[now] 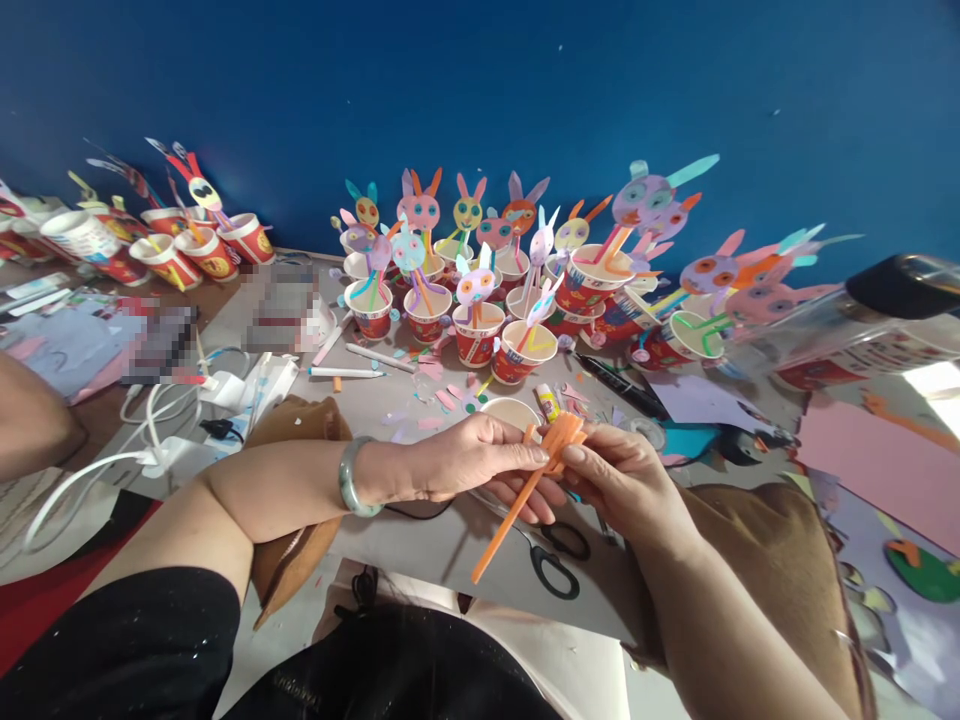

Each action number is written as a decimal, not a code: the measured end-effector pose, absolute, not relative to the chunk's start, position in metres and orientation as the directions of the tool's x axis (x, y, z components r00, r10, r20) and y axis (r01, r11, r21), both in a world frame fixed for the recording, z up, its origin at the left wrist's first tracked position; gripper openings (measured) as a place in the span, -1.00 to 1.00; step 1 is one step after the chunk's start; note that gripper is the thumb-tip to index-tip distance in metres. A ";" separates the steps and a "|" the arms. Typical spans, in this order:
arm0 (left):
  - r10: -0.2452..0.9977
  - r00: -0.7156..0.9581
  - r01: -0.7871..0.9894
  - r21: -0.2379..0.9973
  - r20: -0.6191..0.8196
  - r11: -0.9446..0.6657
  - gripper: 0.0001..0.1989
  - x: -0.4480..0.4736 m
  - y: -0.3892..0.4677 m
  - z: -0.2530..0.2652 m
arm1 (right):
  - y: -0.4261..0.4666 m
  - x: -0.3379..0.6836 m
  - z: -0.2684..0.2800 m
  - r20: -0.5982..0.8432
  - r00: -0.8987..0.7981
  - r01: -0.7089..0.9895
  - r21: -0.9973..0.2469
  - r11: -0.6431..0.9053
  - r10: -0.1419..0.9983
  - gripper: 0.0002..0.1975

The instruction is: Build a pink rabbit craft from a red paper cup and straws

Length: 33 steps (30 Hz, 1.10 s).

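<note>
Orange strips (564, 434) are resting above the worktop (442, 550), your left hand (480, 462) and right hand (634, 482) both pinching them. If your thumbs are easing, the long one could be slipping toward the scissors (535, 560); pushing forward could be tipping the cup (511, 409).

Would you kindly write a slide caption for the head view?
Left hand and right hand hold orange strips, with decorated paper cups beyond.
</note>
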<state>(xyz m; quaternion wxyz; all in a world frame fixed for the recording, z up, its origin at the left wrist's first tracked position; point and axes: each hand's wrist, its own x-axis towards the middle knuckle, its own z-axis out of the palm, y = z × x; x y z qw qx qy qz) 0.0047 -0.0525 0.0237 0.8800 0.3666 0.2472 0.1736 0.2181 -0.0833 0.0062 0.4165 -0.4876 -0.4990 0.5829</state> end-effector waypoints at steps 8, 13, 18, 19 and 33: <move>0.454 0.828 -0.117 0.691 -0.329 0.714 -0.58 0.005 -0.049 0.020 | -0.081 0.213 0.012 -0.134 -0.249 -0.029 -0.989 -0.146 0.959 -0.62; 0.442 0.836 -0.119 0.680 -0.325 0.724 -0.57 0.005 -0.049 0.019 | -0.081 0.212 0.010 -0.115 -0.225 -0.008 -0.993 -0.120 0.968 -0.63; 0.416 0.838 -0.072 0.684 -0.353 0.725 -0.59 0.006 -0.049 0.019 | -0.080 0.208 0.014 -0.078 -0.228 0.017 -0.997 -0.076 0.971 -0.60; 0.413 0.838 -0.065 0.685 -0.357 0.726 -0.59 0.005 -0.049 0.020 | -0.080 0.207 0.015 -0.071 -0.228 0.017 -0.998 -0.069 0.971 -0.61; 0.375 0.873 -0.057 0.700 -0.310 0.711 -0.51 0.005 -0.050 0.016 | -0.086 0.206 0.013 -0.062 -0.211 0.020 -0.998 -0.059 0.975 -0.60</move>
